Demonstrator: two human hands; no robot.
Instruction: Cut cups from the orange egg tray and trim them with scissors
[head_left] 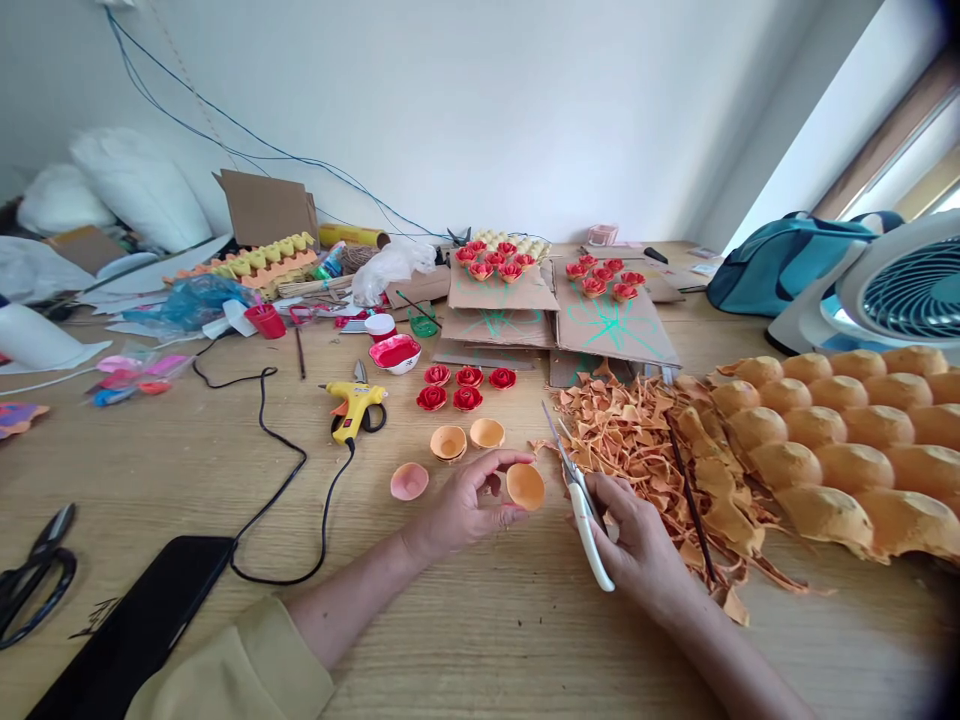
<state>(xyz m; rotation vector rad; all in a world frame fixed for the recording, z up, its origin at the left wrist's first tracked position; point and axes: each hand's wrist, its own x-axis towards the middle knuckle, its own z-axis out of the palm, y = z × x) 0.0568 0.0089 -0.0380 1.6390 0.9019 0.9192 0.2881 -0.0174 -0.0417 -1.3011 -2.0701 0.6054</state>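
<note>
Between the thumb and fingers of my left hand is a small orange egg-carton cup, its round opening facing me. My right hand grips a pair of white-handled scissors, blades pointing up and away, just right of the cup. Beyond my left hand lie more cut cups: an orange one, a paler one and a pinkish one. Several red paper roses sit in two rows behind them. Orange carton scraps are heaped beside my right hand.
An orange egg tray and a fan stand at right. A yellow glue gun trails its black cord on the left, near a black phone and black scissors. Cardboard pieces at the back carry more roses.
</note>
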